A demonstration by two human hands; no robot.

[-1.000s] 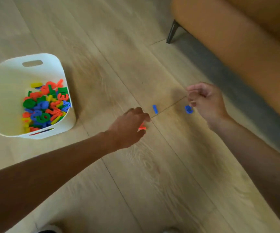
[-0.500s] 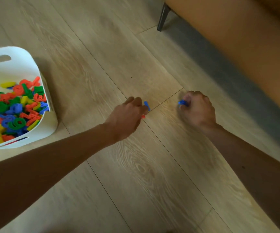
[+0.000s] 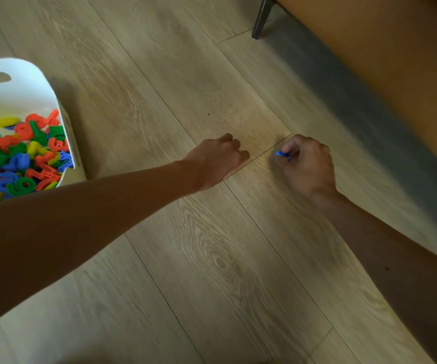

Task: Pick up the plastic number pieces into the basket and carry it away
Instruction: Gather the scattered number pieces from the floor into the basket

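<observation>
A white plastic basket [image 3: 32, 74] with a handle slot sits on the wooden floor at the left edge, partly cut off. Inside it lies a pile of red, green, blue and yellow number pieces [image 3: 25, 156]. My left hand [image 3: 217, 160] rests knuckles-up on the floor in the middle, fingers curled shut; a sliver of red shows under its palm, the rest of its contents hidden. My right hand [image 3: 306, 166], just to the right, is closed on a blue number piece [image 3: 282, 154] that pokes out at the fingertips. No loose pieces show on the floor.
An orange sofa [image 3: 396, 61] fills the upper right, standing on a dark metal leg [image 3: 260, 18], with a shadowed strip of floor beneath it. The floor [image 3: 225, 271] is light wood planks.
The small blue piece on the floor between my hands is gone from sight under my left hand. My right hand has closed on the other blue piece. The view has shifted right, cutting off the basket.
</observation>
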